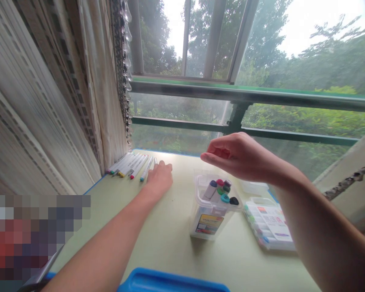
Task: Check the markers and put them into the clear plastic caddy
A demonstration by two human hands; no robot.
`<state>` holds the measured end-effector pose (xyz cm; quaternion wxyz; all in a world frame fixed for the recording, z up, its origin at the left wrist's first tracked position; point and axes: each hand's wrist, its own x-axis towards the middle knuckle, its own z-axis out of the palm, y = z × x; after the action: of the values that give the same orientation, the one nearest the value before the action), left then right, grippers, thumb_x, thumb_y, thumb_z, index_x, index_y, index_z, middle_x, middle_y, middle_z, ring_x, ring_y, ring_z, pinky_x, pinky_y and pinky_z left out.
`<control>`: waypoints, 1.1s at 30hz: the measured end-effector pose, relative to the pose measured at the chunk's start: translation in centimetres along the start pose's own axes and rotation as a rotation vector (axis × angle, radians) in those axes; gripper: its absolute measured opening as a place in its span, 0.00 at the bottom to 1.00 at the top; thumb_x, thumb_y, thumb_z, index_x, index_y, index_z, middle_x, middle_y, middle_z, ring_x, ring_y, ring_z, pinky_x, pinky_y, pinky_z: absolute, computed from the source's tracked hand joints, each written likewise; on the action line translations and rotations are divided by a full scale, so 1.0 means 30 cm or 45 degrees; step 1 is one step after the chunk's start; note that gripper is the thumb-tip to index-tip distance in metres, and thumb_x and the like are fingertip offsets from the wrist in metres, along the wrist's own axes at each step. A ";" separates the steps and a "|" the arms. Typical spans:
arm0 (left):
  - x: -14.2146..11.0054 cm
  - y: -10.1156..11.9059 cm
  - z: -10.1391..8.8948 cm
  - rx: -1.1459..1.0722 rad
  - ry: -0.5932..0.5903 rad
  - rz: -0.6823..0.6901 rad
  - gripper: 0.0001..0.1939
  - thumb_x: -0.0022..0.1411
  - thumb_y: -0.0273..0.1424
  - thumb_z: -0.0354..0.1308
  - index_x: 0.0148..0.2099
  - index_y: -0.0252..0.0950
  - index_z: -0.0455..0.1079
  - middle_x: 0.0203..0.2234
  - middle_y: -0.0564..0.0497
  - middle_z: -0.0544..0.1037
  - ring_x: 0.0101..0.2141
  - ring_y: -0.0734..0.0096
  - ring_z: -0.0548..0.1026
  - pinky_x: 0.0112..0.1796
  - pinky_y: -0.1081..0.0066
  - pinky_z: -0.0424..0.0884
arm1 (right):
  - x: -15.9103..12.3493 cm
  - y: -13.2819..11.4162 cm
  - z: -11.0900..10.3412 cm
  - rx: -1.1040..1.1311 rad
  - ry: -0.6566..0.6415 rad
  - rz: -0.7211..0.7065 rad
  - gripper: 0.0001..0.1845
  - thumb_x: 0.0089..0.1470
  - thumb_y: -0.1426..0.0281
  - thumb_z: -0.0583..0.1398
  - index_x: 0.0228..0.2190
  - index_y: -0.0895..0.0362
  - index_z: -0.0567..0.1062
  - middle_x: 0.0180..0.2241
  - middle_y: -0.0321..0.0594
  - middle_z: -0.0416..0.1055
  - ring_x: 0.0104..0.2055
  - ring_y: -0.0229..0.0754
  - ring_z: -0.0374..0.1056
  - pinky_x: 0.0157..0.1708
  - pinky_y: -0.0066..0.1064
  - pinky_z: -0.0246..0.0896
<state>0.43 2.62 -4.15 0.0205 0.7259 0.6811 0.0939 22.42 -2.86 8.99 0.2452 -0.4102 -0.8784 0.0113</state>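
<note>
Our hands are well apart: our left hand (160, 177) rests left of the clear tub (198, 209), by the row of markers (127, 164), fingers over a slim marker (155, 160) — whether they grip it, we cannot tell. Our right hand (231, 157) hangs loosely curled above the tub's far side, nothing showing in it. Inside the tub, capped markers (221, 190) lean unevenly. We judge that a low sweep of our right wrist could tip the tub, and a careless nudge leftward could set the loose row rolling.
</note>
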 end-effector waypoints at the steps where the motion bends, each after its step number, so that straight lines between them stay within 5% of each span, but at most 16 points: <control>1: 0.000 -0.001 0.002 -0.008 0.001 0.019 0.22 0.67 0.21 0.45 0.56 0.33 0.76 0.54 0.34 0.74 0.54 0.46 0.76 0.50 0.54 0.73 | 0.001 0.001 0.002 0.001 0.000 -0.003 0.20 0.61 0.60 0.61 0.21 0.57 0.73 0.18 0.30 0.60 0.22 0.32 0.51 0.25 0.30 0.48; 11: -0.003 0.011 0.026 -0.157 0.010 0.207 0.30 0.57 0.10 0.48 0.54 0.38 0.77 0.59 0.41 0.69 0.59 0.56 0.71 0.51 0.66 0.73 | 0.006 0.012 0.016 -0.035 -0.012 -0.010 0.20 0.61 0.61 0.61 0.20 0.57 0.71 0.17 0.28 0.59 0.22 0.31 0.51 0.25 0.29 0.46; 22: 0.004 0.024 0.019 -0.176 -0.078 0.126 0.30 0.64 0.16 0.47 0.66 0.33 0.64 0.52 0.36 0.75 0.54 0.53 0.76 0.51 0.62 0.71 | 0.005 0.020 0.016 -0.025 -0.017 0.004 0.19 0.61 0.62 0.62 0.21 0.57 0.71 0.18 0.28 0.60 0.22 0.31 0.51 0.25 0.29 0.45; 27: -0.005 0.025 0.017 -0.129 -0.163 0.091 0.18 0.69 0.22 0.45 0.55 0.27 0.71 0.49 0.30 0.75 0.50 0.46 0.78 0.49 0.57 0.72 | 0.008 0.021 0.018 -0.038 -0.016 0.005 0.20 0.61 0.61 0.61 0.21 0.57 0.70 0.18 0.28 0.60 0.23 0.32 0.51 0.26 0.29 0.46; 33: 0.001 0.030 0.017 -0.176 -0.099 0.027 0.18 0.70 0.22 0.40 0.51 0.27 0.70 0.48 0.30 0.74 0.42 0.50 0.80 0.43 0.57 0.72 | 0.009 0.030 0.019 -0.038 -0.015 0.034 0.19 0.61 0.61 0.61 0.21 0.57 0.71 0.18 0.28 0.59 0.23 0.32 0.51 0.26 0.29 0.46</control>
<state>1.40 2.64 -4.51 0.0959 0.7330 0.6639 0.1127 22.67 -1.95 8.41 0.2339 -0.4253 -0.8743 0.0038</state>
